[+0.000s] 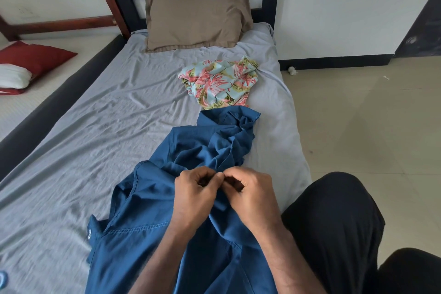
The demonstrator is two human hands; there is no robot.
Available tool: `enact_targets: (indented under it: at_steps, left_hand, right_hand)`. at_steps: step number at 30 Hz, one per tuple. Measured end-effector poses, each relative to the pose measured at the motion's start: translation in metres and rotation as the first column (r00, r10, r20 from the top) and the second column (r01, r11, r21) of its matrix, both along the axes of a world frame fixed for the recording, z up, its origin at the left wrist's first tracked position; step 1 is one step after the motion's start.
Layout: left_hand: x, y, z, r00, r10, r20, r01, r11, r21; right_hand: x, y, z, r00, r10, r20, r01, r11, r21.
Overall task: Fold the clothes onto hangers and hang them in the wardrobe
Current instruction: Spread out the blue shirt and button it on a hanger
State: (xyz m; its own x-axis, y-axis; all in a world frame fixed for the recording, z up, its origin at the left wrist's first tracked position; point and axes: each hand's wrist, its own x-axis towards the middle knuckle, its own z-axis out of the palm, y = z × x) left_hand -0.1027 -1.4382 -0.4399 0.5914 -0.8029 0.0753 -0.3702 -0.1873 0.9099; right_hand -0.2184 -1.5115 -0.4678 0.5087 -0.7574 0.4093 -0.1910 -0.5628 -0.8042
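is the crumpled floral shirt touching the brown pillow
Apart. The head view shows a strip of bare grey bedsheet between the crumpled floral shirt and the brown pillow.

We see a deep blue shirt [191, 198] with pale buttons at its cuff, lying on a grey sheet [95, 126]. Beyond it we see a floral garment [220, 82]: pale blue ground, pink fronds and yellow-green leaves. The pillow [195, 14] is taupe brown. On the neighbouring cream mattress [23, 107] we find a dark red cushion [40, 57] and a white folded cloth [13, 76]. Our trousers [334, 222] are black, the floor [370, 114] beige tile, the wall [322, 19] white with a black skirting.
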Motion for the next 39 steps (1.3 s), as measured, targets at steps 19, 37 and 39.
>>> enact_targets:
  at_steps: [19,37,39]
  left_hand:
    - [-0.011,-0.004,0.017,0.572,0.094,-0.815,-0.077,0.995,0.061]
    - [-0.001,-0.006,0.001,0.909,-0.082,-0.408,0.085,0.996,-0.012]
    - [0.006,-0.005,-0.005,0.956,-0.152,-0.25,0.164,0.986,0.026]
  right_hand:
    - [0.003,0.003,0.003,0.997,-0.026,0.072,0.032,0.995,-0.091]
    - [-0.001,-0.01,-0.003,0.968,0.055,0.243,-0.089,0.987,0.134]
    - [-0.001,-0.01,-0.003,0.972,-0.035,0.23,-0.023,0.969,0.246]
